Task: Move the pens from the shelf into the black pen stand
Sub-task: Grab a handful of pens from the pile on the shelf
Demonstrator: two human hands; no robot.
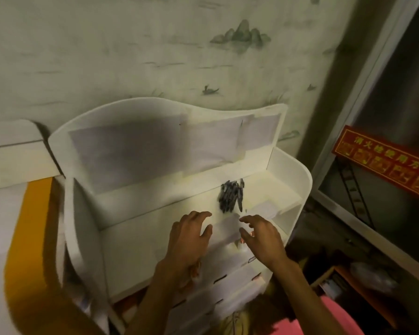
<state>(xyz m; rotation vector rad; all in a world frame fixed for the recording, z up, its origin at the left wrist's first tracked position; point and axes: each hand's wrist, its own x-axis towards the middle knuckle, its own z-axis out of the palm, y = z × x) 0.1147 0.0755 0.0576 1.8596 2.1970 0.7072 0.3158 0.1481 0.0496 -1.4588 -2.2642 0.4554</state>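
Both our hands, left hand (pixel 189 234) and right hand (pixel 261 235), hover with fingers loosely spread, holding nothing, near the dark pens (pixel 230 195) on the white shelf (pixel 136 197).

We have one head-worn wide-angle view, looking forward and steeply down from close above the white shelf (pixel 179 213) that stands against the wall (pixel 107 44).

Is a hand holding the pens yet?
No, both the left hand and right hand hover empty just short of the pens.
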